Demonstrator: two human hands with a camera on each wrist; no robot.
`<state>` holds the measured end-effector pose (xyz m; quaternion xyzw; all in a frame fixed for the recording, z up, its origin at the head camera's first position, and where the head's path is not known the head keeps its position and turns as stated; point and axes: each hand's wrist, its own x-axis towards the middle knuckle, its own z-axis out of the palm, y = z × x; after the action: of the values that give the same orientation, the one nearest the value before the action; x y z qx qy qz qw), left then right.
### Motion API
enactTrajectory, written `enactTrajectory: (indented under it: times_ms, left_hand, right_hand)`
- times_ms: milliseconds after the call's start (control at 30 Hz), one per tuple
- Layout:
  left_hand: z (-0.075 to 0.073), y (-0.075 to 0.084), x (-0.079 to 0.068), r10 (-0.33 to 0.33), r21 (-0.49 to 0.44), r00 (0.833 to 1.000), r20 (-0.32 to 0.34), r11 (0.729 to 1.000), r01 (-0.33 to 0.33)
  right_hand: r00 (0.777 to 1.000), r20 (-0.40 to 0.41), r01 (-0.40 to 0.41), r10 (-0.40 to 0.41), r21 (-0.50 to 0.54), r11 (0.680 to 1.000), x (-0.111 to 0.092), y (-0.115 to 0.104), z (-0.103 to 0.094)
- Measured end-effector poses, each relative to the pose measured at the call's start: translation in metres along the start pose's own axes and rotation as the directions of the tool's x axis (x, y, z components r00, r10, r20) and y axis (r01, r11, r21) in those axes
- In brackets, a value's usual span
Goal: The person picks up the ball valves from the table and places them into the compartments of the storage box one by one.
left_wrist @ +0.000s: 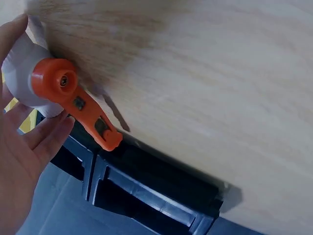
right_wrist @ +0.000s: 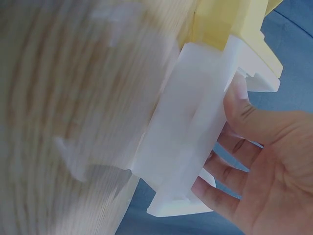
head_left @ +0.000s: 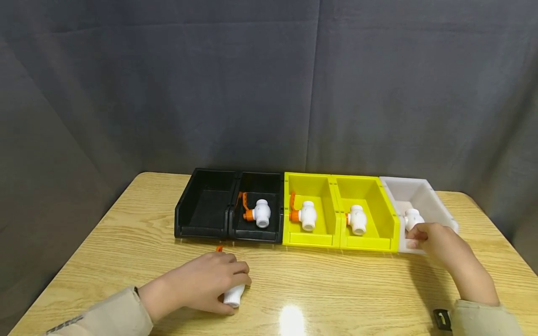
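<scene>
My left hand [head_left: 210, 282] is low over the table in front of the black bins, gripping a white ball valve [head_left: 233, 296]. Its orange lever [left_wrist: 85, 105] points away from the fingers in the left wrist view. At the far right, my right hand [head_left: 439, 242] reaches over the front of a white bin [head_left: 437, 205]. Another white valve [head_left: 414, 218] lies in that bin, right at the fingers and partly covered by them. The right wrist view shows the thumb and fingers [right_wrist: 227, 174] passing behind the bin's wall, fingertips hidden; I cannot tell whether they pinch the valve.
Two black bins [head_left: 180, 224] and two yellow bins [head_left: 311, 240] stand joined in a row with the white one. White valves with orange parts lie in the right black bin and both yellow bins. A small black object [head_left: 442, 319] is by the right sleeve. A grey curtain [head_left: 269, 93] hangs behind.
</scene>
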<state>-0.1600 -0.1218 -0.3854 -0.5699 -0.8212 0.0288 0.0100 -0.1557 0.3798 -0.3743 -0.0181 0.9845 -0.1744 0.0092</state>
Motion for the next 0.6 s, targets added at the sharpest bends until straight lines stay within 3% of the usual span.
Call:
enactTrajectory:
  times_ms: [233,467,600]
  left_hand:
    - [-0.01,-0.003,-0.007,0.081,0.132,0.996,-0.024,0.988,-0.077]
    - [-0.023,-0.012,-0.015,0.079,0.228,0.997,0.008,0.97,-0.079]
    - [-0.031,-0.018,-0.019,0.087,0.287,0.996,-0.023,0.955,-0.077]
  right_hand:
    - [1.0,-0.004,0.003,-0.003,-0.007,1.0,0.001,0.001,0.001]
    - [1.0,-0.002,0.002,-0.002,0.0,1.0,0.0,0.001,0.001]
    - [1.0,-0.002,-0.004,0.004,-0.003,1.0,0.0,0.0,0.0]
